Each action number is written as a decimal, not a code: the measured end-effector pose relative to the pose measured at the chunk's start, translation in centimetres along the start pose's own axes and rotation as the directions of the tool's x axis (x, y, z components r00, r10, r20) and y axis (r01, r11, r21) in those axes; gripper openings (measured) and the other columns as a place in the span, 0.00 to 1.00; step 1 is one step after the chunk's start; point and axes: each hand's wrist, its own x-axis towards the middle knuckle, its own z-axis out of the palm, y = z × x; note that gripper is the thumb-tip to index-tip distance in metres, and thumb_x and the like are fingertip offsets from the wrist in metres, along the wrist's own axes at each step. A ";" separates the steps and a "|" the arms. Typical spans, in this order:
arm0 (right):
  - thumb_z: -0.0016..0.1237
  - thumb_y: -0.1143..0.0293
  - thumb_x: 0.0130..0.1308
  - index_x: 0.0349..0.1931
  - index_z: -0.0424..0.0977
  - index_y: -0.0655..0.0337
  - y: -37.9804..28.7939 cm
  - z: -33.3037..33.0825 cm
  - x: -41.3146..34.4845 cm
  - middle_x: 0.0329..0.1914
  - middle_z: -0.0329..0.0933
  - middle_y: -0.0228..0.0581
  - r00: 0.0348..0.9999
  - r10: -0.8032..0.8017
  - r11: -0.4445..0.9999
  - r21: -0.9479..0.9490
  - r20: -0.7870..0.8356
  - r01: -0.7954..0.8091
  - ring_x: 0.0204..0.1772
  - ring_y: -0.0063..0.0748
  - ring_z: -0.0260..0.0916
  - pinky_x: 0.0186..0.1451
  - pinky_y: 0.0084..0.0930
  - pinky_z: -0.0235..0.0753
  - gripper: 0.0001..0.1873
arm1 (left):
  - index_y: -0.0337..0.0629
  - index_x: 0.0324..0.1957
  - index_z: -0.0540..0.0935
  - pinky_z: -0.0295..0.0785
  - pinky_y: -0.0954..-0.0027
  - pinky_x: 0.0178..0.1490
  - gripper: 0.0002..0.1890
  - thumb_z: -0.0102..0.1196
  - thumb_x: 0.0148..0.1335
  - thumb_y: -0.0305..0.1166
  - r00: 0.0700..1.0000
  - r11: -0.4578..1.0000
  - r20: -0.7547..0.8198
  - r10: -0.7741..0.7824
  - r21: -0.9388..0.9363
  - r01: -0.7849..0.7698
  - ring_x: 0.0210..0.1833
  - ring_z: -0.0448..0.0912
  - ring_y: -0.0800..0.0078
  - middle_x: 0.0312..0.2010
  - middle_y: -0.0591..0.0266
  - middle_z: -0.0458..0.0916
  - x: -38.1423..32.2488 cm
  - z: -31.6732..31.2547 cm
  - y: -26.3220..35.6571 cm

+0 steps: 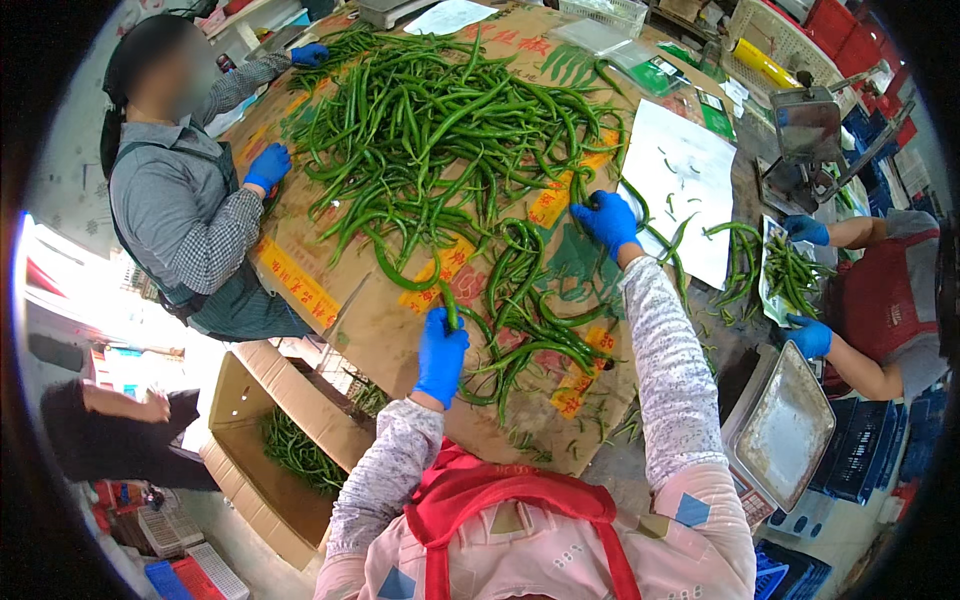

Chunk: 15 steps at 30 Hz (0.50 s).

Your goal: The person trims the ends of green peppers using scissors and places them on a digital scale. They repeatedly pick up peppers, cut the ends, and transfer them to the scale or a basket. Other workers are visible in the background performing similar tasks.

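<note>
My left hand [441,352], in a blue glove, grips the end of a long green chili pepper [448,301] at the near side of the table. Also gloved in blue, my right hand [611,223] has its fingers closed about green chili peppers [580,184] at the right edge of the heap; part of them is hidden by the fingers. A large heap of long green chili peppers [420,127] covers the far middle of the cardboard-topped table [360,330]. Between my hands and nearer me lies a looser bunch of peppers [517,300].
At left, a co-worker's gloved hand [268,166] is beside the heap. Another co-worker at right holds a packed tray of peppers [791,274]. A weighing scale [784,427], white paper [679,180], and a cardboard box [255,480] with peppers stand around.
</note>
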 end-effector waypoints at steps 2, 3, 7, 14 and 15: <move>0.53 0.47 0.54 0.43 0.75 0.62 -1.9 1.8 -2.7 0.40 0.77 0.52 0.996 -0.087 0.992 0.092 -0.011 0.088 0.42 0.51 0.75 0.45 0.41 0.74 0.27 | 0.41 0.42 0.73 0.73 0.73 0.34 0.10 0.51 0.56 0.24 0.997 0.966 0.024 -0.075 -0.246 0.079 0.34 0.75 0.72 0.35 0.62 0.74 1.3 -0.6 -1.0; 0.51 0.47 0.55 0.44 0.74 0.62 -2.5 2.5 -3.7 0.40 0.77 0.52 0.985 -0.149 0.985 0.106 0.086 0.139 0.43 0.52 0.75 0.45 0.42 0.73 0.27 | 0.41 0.43 0.73 0.73 0.72 0.35 0.11 0.52 0.57 0.25 0.994 0.981 0.096 0.047 -0.193 -0.028 0.35 0.75 0.71 0.37 0.62 0.75 2.2 -0.5 -1.8; 0.50 0.49 0.60 0.56 0.65 0.64 -5.8 4.3 -10.0 0.51 0.72 0.56 0.930 -0.269 0.890 0.434 0.251 0.140 0.53 0.55 0.69 0.54 0.39 0.70 0.32 | 0.39 0.51 0.70 0.72 0.70 0.41 0.20 0.55 0.58 0.31 0.932 0.952 0.358 -0.058 -0.263 0.160 0.40 0.75 0.71 0.42 0.60 0.74 4.5 2.8 -0.4; 0.49 0.53 0.62 0.52 0.68 0.67 -3.2 5.4 -12.6 0.52 0.70 0.61 0.963 -0.174 0.802 0.597 0.205 0.018 0.56 0.58 0.66 0.52 0.40 0.70 0.27 | 0.37 0.59 0.64 0.65 0.66 0.56 0.28 0.57 0.58 0.35 0.925 0.956 0.379 -0.025 -0.261 0.132 0.54 0.69 0.66 0.53 0.55 0.71 3.7 8.4 1.0; 0.49 0.54 0.62 0.50 0.69 0.68 -3.6 3.8 -12.9 0.51 0.70 0.60 0.967 -0.140 0.890 0.455 0.214 0.029 0.55 0.58 0.66 0.52 0.41 0.70 0.26 | 0.37 0.60 0.64 0.64 0.66 0.57 0.29 0.57 0.58 0.34 0.929 0.973 0.370 0.011 -0.220 0.076 0.54 0.69 0.66 0.54 0.55 0.70 3.5 8.6 1.1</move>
